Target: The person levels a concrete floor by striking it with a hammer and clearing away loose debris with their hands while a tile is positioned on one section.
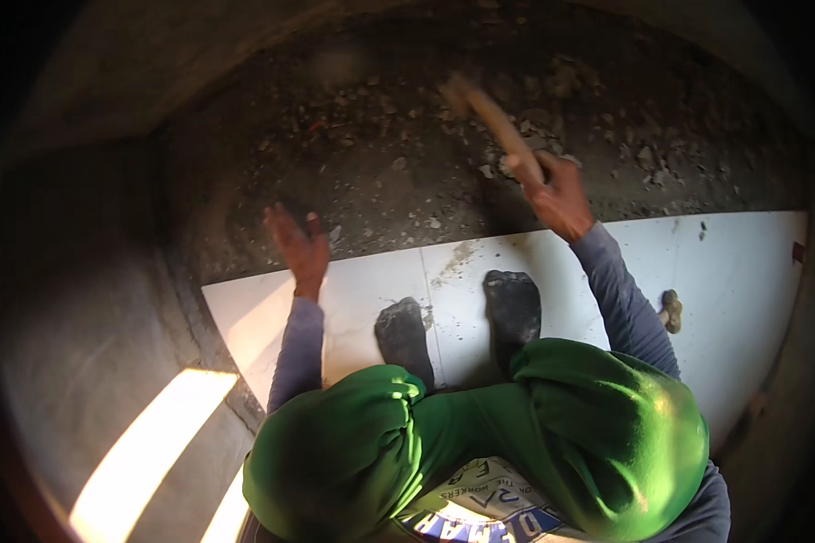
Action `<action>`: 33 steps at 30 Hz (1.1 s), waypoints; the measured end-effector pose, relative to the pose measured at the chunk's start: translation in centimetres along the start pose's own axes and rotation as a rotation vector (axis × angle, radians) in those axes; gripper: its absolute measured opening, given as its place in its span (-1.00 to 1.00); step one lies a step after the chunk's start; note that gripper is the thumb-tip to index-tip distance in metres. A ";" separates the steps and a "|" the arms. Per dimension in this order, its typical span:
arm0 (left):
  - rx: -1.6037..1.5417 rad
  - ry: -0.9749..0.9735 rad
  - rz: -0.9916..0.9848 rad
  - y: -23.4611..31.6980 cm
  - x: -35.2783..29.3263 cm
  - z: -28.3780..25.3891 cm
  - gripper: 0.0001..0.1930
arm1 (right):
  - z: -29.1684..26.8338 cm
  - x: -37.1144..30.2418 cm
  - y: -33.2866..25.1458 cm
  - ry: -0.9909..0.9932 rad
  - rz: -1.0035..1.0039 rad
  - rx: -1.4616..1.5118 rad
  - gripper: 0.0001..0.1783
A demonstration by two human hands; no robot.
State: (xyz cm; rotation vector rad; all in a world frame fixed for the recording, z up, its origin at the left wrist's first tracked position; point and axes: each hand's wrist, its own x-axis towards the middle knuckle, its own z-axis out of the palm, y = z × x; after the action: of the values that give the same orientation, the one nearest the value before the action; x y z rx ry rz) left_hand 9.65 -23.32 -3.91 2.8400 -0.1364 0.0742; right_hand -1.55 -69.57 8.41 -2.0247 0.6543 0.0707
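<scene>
My right hand (560, 195) grips the wooden handle of a hammer (509, 136). The hammer's head end is smeared by motion and points up and to the left, above a dark floor bed (380, 190) strewn with broken chips and crumbs. Over on the left, my left hand (301, 249) holds nothing; its fingers are apart, near the edge where the rough bed meets the white tiles (362, 271). I crouch on those tiles, with my dark-covered feet (513, 308) between my arms.
A small brown lumpy object (670, 310) lies on the tiles right of my right forearm. Grey walls (72, 253) rise at the left and along the far side. Bright sunlight (154, 452) falls at the lower left. Dirt marks the tile joint by my feet.
</scene>
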 end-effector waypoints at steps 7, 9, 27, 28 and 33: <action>-0.216 -0.105 0.086 5.0 4.1 -2.1 -0.24 | 9.0 5.6 1.9 -0.293 -0.059 0.264 -0.36; -0.212 -0.063 0.028 4.1 5.4 -2.7 -0.24 | 6.0 6.6 6.4 -0.239 0.046 0.509 -0.50; -0.057 0.287 -0.583 -5.6 -3.9 -3.7 -0.29 | 8.4 -1.2 -7.7 -0.269 -0.734 -0.137 -0.58; -0.076 0.281 -0.639 -5.8 -4.1 -3.7 -0.29 | 9.6 -0.1 -4.5 -0.325 -0.631 -0.300 -0.55; 0.042 0.240 -0.745 -8.1 -8.0 -3.5 -0.29 | 9.8 1.4 -11.0 -0.460 -0.487 -0.647 -0.44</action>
State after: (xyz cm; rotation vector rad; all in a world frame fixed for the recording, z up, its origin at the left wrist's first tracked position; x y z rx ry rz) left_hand 2.36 -13.91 -3.43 2.6989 0.9658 0.2506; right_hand 6.98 -57.83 11.47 -2.6027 -0.1958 0.4938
